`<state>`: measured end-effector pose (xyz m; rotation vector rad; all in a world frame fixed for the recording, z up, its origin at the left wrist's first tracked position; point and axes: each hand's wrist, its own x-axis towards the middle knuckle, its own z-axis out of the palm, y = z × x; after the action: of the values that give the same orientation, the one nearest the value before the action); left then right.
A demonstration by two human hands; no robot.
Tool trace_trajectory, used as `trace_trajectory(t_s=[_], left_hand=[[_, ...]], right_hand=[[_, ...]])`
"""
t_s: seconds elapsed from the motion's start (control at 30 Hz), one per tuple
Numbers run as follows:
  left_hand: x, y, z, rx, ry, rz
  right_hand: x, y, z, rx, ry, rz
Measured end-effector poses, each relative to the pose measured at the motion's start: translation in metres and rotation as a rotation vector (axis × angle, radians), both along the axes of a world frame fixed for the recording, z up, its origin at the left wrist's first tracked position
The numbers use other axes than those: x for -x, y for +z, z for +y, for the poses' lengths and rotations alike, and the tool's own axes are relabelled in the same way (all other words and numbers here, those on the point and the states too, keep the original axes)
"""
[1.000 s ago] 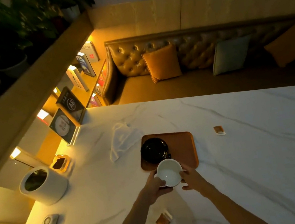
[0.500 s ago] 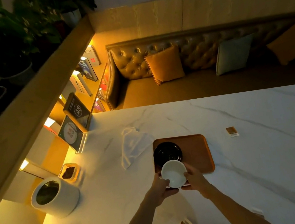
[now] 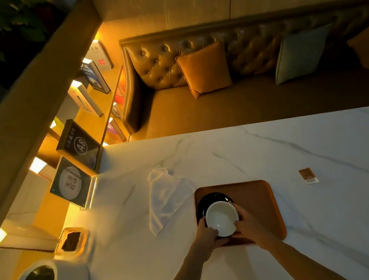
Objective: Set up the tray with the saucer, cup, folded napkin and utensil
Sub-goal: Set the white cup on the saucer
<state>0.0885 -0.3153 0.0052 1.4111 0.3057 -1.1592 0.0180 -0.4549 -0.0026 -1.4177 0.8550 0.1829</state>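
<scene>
The marble bench [image 3: 302,143] is carrying everything here. The wooden tray [image 3: 256,203] is sitting in its left half, about midway between the far and near edges. A white napkin [image 3: 166,197] is lying rumpled on the bench, just beside the tray's far-left corner, so it looks like it's waiting to be folded. The dark saucer [image 3: 209,198] is sitting on the tray's left end. Both hands are gripping the white cup: left hand [image 3: 206,237] and right hand [image 3: 247,225] are wrapping its sides. The cup [image 3: 222,218] is hanging over the saucer's near side; can't tell if it's touching. Seems like the cup-placing step: next it's needing centring, then a gentle let-go. No utensil showing.
</scene>
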Motion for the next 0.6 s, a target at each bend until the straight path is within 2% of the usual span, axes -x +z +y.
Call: trace_trajectory(t_s=[0.3,0.6], left_hand=[[-0.028,-0.035,-0.018,-0.06,0.018,0.049],[-0.03,-0.04,-0.017,-0.083,-0.006,0.054]], right_hand=[[-0.029,-0.03,-0.016,-0.049,0.043,0.068],[-0.03,-0.035,-0.013,-0.048,0.068,0.096]])
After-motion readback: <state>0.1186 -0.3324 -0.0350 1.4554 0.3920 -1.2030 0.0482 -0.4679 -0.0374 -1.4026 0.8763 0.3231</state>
